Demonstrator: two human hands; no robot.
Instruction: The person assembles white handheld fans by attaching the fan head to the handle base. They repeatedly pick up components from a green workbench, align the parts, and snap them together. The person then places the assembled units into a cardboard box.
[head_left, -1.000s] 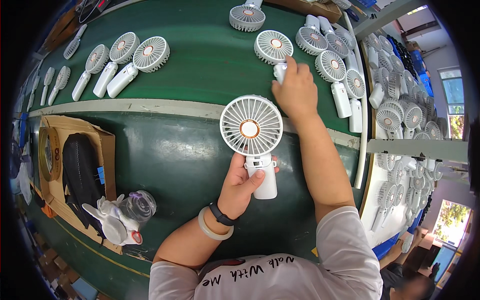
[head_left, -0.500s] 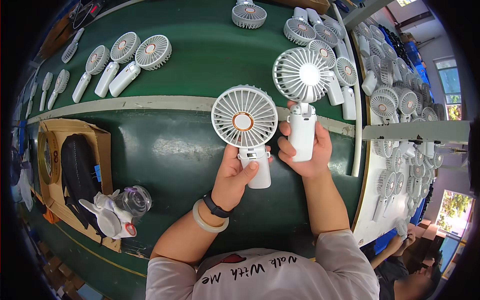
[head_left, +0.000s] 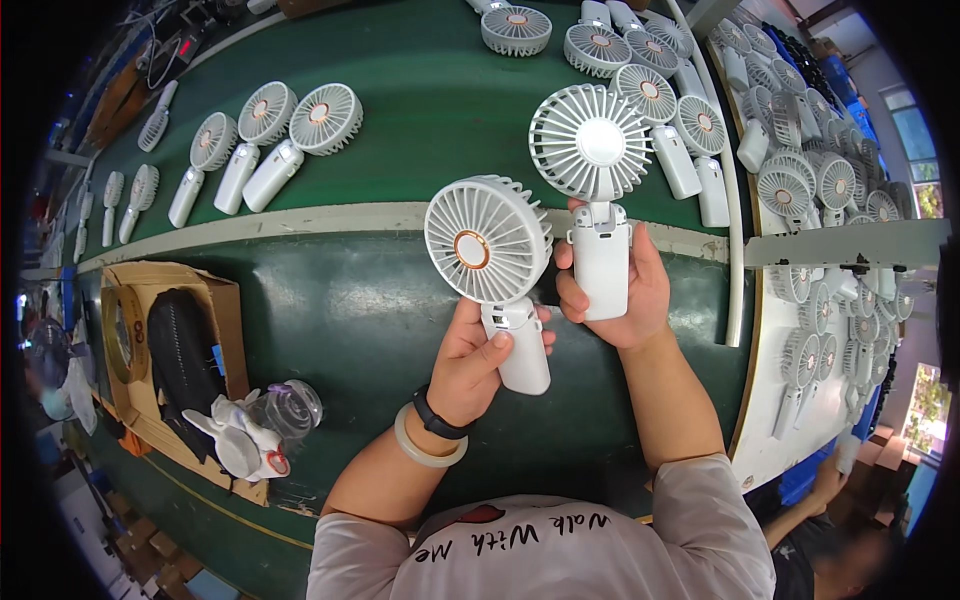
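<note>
My left hand (head_left: pixel 474 362) is closed around the handle of a white handheld fan (head_left: pixel 470 249), its round head tilted a little left and its copper-ringed centre facing me. My thumb lies on the front of that handle, just under the head. To its right, my right hand (head_left: pixel 640 290) grips a second white handheld fan (head_left: pixel 600 262) by the handle, the plain-hubbed back of its head turned toward me. Both fans are held upright over the green worktable (head_left: pixel 370 330), close together but apart. Some of my fingers are hidden behind the handles.
Several like fans (head_left: pixel 327 118) lie on the green strip (head_left: pixel 420 130) beyond a pale rail (head_left: pixel 330 217). More crowd a white side table (head_left: pixel 755 440) at right, near another person's arm (head_left: pixel 825 490). A cardboard tray (head_left: pixel 238 350) with a black case (head_left: pixel 185 350) and a clear jar (head_left: pixel 292 408) sit left.
The left fan's head has turned and leaned left, and its handle now slants. The right fan has shifted slightly left relative to my arms. The whole view has swung a little.
</note>
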